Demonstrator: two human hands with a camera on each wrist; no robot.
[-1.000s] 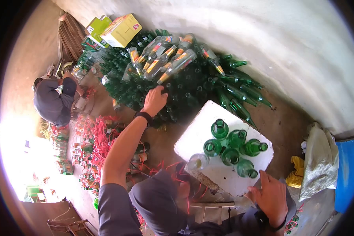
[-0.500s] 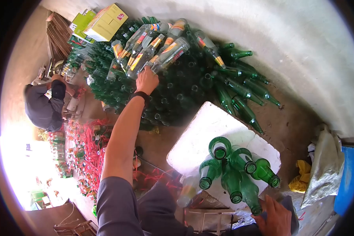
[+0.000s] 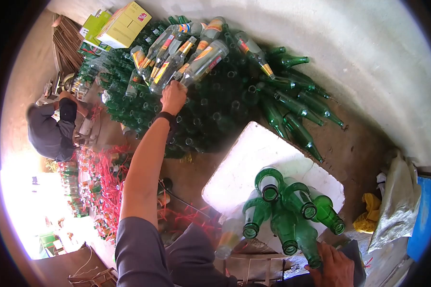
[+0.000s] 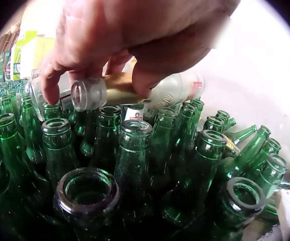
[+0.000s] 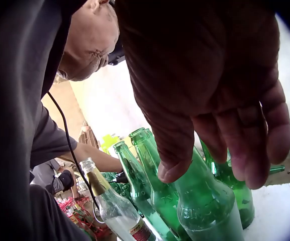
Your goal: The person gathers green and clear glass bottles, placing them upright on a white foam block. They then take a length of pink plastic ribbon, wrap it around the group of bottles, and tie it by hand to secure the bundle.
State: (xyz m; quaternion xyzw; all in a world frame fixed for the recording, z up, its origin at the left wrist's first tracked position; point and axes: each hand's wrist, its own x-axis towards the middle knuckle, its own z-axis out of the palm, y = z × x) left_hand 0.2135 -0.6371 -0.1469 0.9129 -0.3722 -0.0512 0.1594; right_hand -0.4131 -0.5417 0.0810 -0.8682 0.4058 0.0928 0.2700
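On top of the pile, my left hand (image 3: 173,98) grips the neck of a clear glass bottle (image 3: 206,62). Thumb and fingers pinch its gold-foiled neck in the left wrist view, its mouth facing the camera. Upright green bottles (image 4: 135,145) crowd beneath it. At the near edge of a white block (image 3: 239,162), my right hand (image 3: 337,265) hangs loosely over the nearest green bottle (image 5: 205,201), thumb against it and fingers fairly straight. Several more green bottles (image 3: 285,225) stand there beside a clear bottle (image 3: 230,234) with a gold neck.
More clear labelled bottles (image 3: 172,64) lie across the pile, with green bottles (image 3: 297,115) on their sides by the wall. Yellow cartons (image 3: 124,26) sit behind. Another person (image 3: 50,131) crouches at left near bottles tied with red cord (image 3: 105,177). A sack (image 3: 395,205) lies right.
My left hand has reached farther over the pile and taken hold of the clear bottle's neck. The right hand has come to the nearest green bottle. The head view has shifted.
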